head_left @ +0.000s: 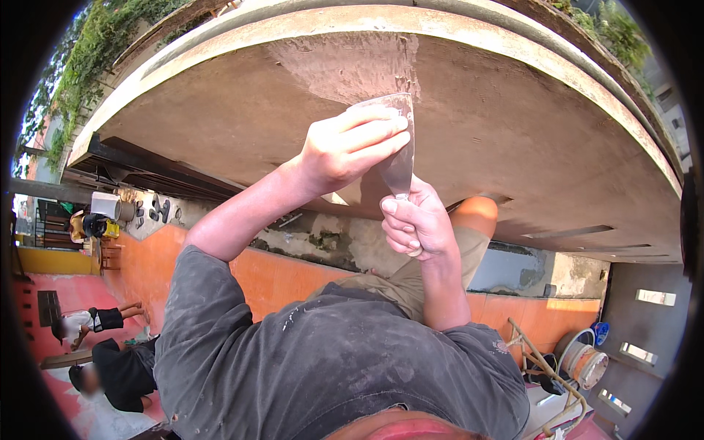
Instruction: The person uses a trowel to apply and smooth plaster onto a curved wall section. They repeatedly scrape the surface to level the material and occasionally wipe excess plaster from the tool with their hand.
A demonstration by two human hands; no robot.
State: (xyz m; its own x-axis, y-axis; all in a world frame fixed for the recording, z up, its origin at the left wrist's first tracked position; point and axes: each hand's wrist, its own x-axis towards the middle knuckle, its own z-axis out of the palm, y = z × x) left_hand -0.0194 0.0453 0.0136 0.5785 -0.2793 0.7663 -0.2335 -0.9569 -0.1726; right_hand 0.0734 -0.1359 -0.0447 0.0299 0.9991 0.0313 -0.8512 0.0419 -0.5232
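A metal scraper (397, 170) points away from me, its broad blade lying at the lower end of a pale, rough patch (341, 62) on a brown plastered surface (528, 125). My right hand (414, 224) is closed round the scraper's handle, below the blade. My left hand (348, 147) is on the blade, with its fingers pressed together across the metal near the wide end, hiding part of it. My bent knee (473, 216) shows just right of my right hand, beneath the surface.
A curved light edge (330, 20) bounds the surface. Orange flooring (279, 271) runs below, with a bamboo frame (539, 367) and buckets (587, 363) at lower right. Two other people (92, 319) (117, 374) are at lower left. Sandals (160, 209) lie at middle left.
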